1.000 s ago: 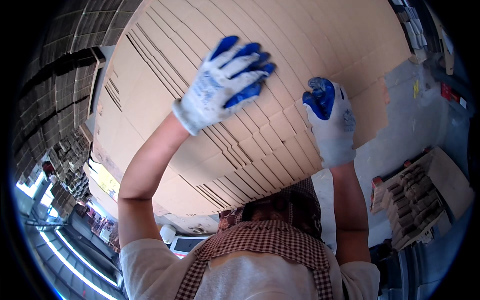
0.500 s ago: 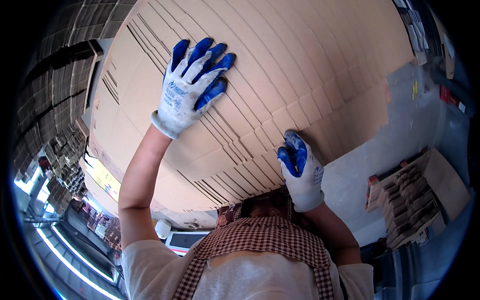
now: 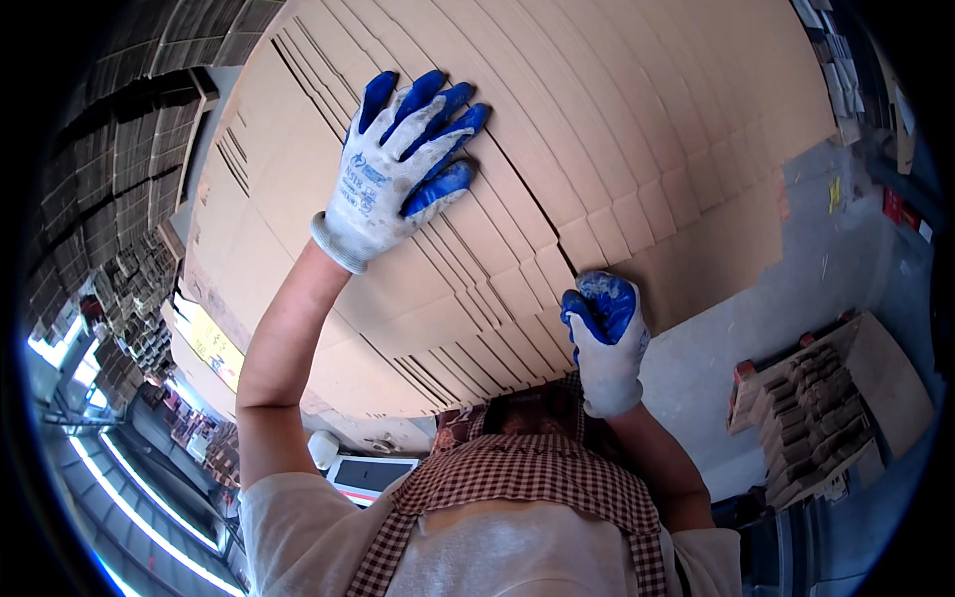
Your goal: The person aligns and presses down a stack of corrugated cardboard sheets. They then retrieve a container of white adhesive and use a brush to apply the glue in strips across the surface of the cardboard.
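Many flat brown cardboard sheets [image 3: 686,119] lie overlapped in a fanned stack, their edges stepping across the view. My left hand [image 3: 398,169], in a white glove with blue-coated fingers, rests flat on the upper sheets with its fingers spread. At the near right side of the stack is my right hand [image 3: 606,333], gloved alike. Its fingers are curled closed at the edge of a cardboard sheet [image 3: 552,261], though the pinch itself is partly hidden. A dark gap between two sheets runs from beside my left fingertips down to my right fingers.
Stacks of folded cardboard [image 3: 129,179] rise at the left. On the right, a box [image 3: 811,418] holding several cardboard pieces stands on the grey floor [image 3: 716,348]. A yellow printed sheet [image 3: 214,338] and a white device with a dark panel [image 3: 370,475] sit near the stack's left edge.
The gap between two sheets beside my left fingertips has widened. Both hands have shifted slightly right, and my right fingers are curled in more tightly. The view has shifted a little.
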{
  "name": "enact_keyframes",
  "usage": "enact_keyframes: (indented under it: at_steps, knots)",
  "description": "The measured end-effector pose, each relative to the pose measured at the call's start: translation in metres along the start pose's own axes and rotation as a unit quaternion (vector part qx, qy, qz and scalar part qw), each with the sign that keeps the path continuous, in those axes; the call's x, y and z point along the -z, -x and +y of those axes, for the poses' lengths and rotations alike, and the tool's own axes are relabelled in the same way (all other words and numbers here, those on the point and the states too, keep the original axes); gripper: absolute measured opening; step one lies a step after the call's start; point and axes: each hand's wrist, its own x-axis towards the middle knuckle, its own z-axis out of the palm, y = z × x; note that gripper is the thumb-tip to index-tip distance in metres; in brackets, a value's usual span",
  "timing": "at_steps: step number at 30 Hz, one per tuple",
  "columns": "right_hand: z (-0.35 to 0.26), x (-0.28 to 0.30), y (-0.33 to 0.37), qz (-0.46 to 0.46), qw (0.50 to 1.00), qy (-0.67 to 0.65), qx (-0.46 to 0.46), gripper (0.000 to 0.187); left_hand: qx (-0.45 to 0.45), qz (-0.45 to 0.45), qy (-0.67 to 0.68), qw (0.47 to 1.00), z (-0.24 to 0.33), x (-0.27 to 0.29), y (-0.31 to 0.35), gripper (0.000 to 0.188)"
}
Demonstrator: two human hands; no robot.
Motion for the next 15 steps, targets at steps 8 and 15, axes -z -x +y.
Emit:
enact_keyframes:
  at_steps: [8, 15]
  knots:
    - [-0.005, -0.001, -0.004, 0.029, 0.999, -0.007, 0.028, 0.021, -0.008, -0.007, -0.014, 1.000, 0.003, 0.000, -0.006, 0.051]
    - [0.020, 0.009, -0.016, 0.026, 0.977, 0.148, 0.153, 0.027, -0.014, 0.003, -0.014, 1.000, 0.002, -0.007, -0.004, 0.051]
